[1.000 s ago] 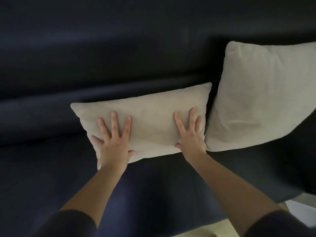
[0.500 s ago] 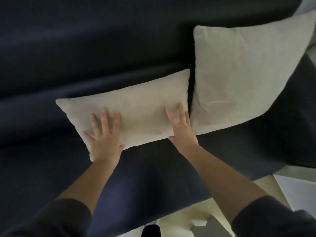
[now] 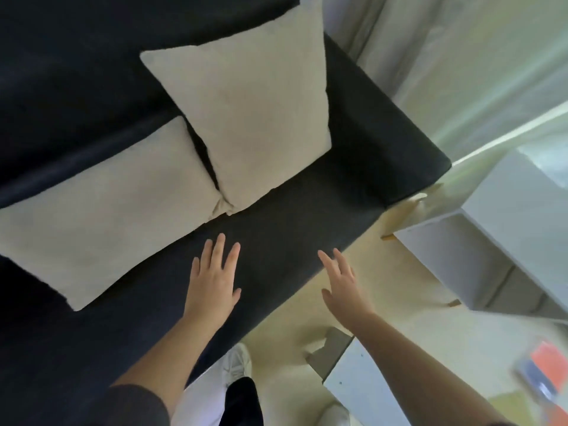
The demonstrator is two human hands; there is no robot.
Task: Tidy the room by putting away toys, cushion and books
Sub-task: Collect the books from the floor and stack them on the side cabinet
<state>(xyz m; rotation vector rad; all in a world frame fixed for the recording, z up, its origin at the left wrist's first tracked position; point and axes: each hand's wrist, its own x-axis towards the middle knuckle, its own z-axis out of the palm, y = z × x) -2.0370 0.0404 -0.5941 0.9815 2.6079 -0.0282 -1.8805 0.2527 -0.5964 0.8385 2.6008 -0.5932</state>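
Observation:
A long beige cushion (image 3: 101, 216) leans against the backrest of the dark sofa (image 3: 292, 229). A square beige cushion (image 3: 255, 118) stands beside it on the right, and their corners touch. My left hand (image 3: 213, 278) hovers over the sofa seat with straight fingers and holds nothing. Over the seat's front edge, my right hand (image 3: 342, 281) is spread and empty. Neither hand touches a cushion.
A white side table (image 3: 491, 250) stands to the right of the sofa. A white box (image 3: 362, 382) sits on the pale floor near my right arm. An orange and blue object (image 3: 544, 367), blurred, lies at the lower right. My shoe (image 3: 236, 364) is by the sofa's front.
Both hands have come off the long cushion and drawn back toward me. The view has swung right, so the sofa's end, the floor and the white table now show.

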